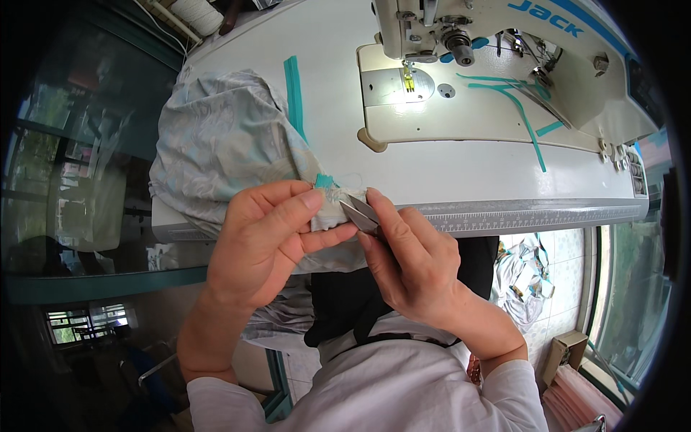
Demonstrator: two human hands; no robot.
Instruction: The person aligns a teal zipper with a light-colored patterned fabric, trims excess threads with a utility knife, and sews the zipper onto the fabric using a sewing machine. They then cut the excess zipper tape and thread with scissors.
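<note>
Between its thumb and fingers my left hand (259,234) pinches the edge of a pale grey patterned cloth (223,144), near the table's front edge. A short teal tape end (324,181) pokes out of the cloth just above my left thumb. My right hand (414,259) is closed around a pair of small metal thread snips (358,214). Their pointed blades touch or nearly touch the held cloth edge; whether they are cutting I cannot tell. A fine loose thread curls above that spot. The bulk of the cloth lies bunched on the table at the left.
A teal zipper-like strip (294,93) lies beyond the cloth. At the back right stands a sewing machine (461,50), its needle area lit. Teal offcuts (529,122) and metal tweezers (543,101) rest on its bed. A ruler strip (533,214) runs along the table's front edge.
</note>
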